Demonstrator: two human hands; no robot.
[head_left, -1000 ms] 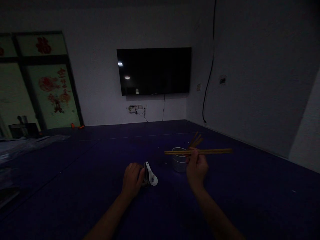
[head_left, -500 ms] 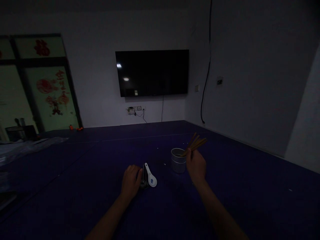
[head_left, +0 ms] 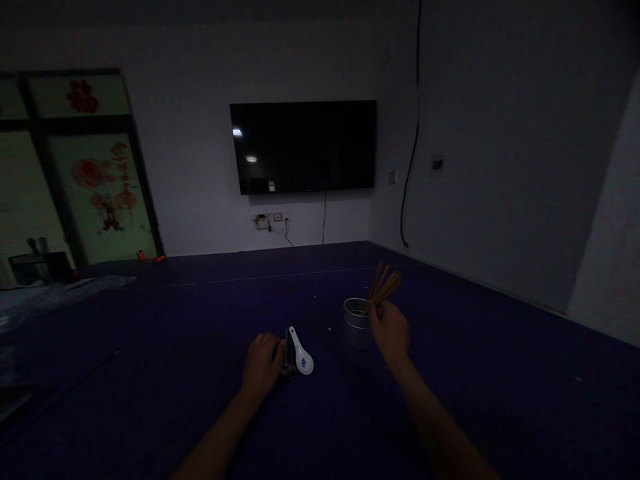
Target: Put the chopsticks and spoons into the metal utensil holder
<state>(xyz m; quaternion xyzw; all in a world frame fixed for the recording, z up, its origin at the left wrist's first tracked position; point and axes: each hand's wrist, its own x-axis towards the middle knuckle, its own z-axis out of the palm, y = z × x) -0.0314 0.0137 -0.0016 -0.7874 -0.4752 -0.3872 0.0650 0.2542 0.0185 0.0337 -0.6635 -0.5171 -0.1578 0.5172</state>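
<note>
One cup (head_left: pixel 359 333), metal, upright, right of the frame's centre; chopsticks (head_left: pixel 385 287) slant up and right from its mouth. Right hand (head_left: pixel 393 331), at the cup's right side: fingers narrowed, holding the chopsticks low, beside the rim. Left hand (head_left: pixel 261 361), lower centre: against a dark object (head_left: pixel 288 368); grip cannot be told. One white spoon (head_left: pixel 303 359), just right of that object.

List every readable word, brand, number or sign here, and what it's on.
"福": red sign on the upper door panel.
Red vertical characters, lower door panel: too blurred to read.
Blue mark, white spoon: too small to tell if it's writing.
Television, metal cup: nothing readable.
</note>
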